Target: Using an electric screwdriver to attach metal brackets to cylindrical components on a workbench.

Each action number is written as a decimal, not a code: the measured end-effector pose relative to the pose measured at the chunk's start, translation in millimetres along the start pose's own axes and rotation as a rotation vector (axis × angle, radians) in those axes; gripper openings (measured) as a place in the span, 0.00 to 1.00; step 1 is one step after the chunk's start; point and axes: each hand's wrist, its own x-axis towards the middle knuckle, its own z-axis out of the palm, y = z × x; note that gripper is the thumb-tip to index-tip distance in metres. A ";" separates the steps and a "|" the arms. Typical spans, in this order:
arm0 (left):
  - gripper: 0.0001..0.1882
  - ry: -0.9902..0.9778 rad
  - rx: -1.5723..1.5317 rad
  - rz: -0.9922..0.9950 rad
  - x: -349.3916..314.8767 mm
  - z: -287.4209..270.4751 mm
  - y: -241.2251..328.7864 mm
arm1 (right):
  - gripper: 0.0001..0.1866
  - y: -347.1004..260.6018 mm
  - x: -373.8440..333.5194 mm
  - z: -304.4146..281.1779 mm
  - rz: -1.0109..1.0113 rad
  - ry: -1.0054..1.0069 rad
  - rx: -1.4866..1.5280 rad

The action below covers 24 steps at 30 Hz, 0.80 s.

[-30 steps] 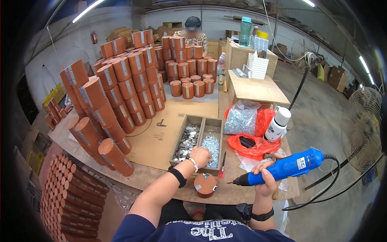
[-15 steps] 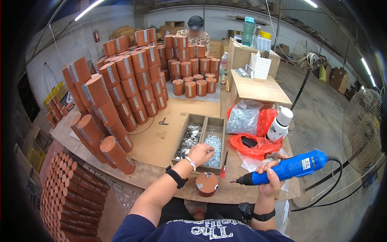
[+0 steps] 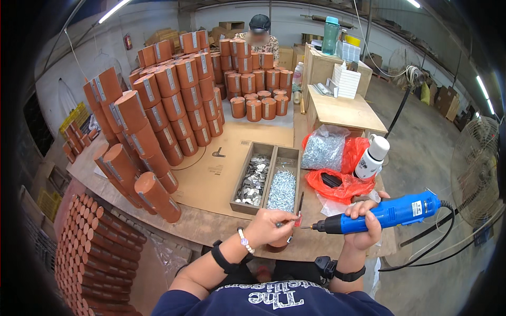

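My right hand (image 3: 363, 224) grips a blue electric screwdriver (image 3: 392, 211), its bit pointing left. Just off the bit's tip is my left hand (image 3: 270, 227), fingers pinched around something small and greyish that I cannot make out. Under that hand stands a reddish-brown cylinder (image 3: 280, 245), mostly hidden. A hand screwdriver (image 3: 299, 217) with a red handle lies behind my left fingers. Beyond them sits a divided wooden tray (image 3: 240, 207), with flat metal pieces (image 3: 254, 181) in its left compartment and silvery screws (image 3: 282, 190) in the right one.
Tall stacks of brown cylinders (image 3: 171, 113) crowd the table's left side; more cylinders (image 3: 95, 253) are piled lower left. Right of the tray are a bag of screws (image 3: 324, 150), a red plastic bag (image 3: 342, 188) and a white bottle (image 3: 370, 158). A person (image 3: 259, 39) is at the back.
My left hand has moved from above the screw compartment toward me, over the cylinder and close to the bit. The electric screwdriver has shifted slightly and stays in my right hand.
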 end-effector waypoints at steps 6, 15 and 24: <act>0.06 -0.015 -0.013 -0.128 -19.9 1.6 1.2 | 0.30 7.8 2.3 -2.8 0.078 0.029 0.104; 0.05 0.009 -0.118 -0.166 -26.1 11.2 -4.1 | 0.30 11.9 -3.9 2.5 0.119 -0.036 0.074; 0.06 -0.186 0.011 -0.075 -16.1 1.1 1.5 | 0.31 15.7 -3.1 -2.5 0.136 0.043 0.096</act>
